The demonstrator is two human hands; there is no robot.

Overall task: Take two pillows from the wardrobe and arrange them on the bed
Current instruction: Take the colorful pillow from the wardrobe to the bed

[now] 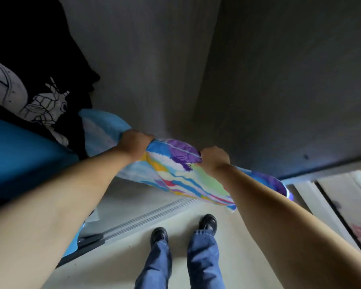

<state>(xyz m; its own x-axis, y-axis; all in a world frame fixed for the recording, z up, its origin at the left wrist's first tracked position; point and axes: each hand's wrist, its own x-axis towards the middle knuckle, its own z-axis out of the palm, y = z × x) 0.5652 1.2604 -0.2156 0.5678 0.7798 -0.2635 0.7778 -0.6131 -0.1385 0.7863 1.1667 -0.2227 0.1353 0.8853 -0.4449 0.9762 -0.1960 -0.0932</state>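
A black garment with a white line print hangs at ten o'clock, with blue fabric below it at nine o'clock against the pillow's left end. The grey wardrobe wall rises at twelve. The colourful pillow sits at centre, gripped along its top edge by the left hand and the right hand, above two black shoes at six.

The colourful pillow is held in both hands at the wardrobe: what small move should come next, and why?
Probably pull the colourful pillow back towards the body. The left hand and right hand both grip its upper edge, but its far left end seems tucked beside the dark clothes in the wardrobe.
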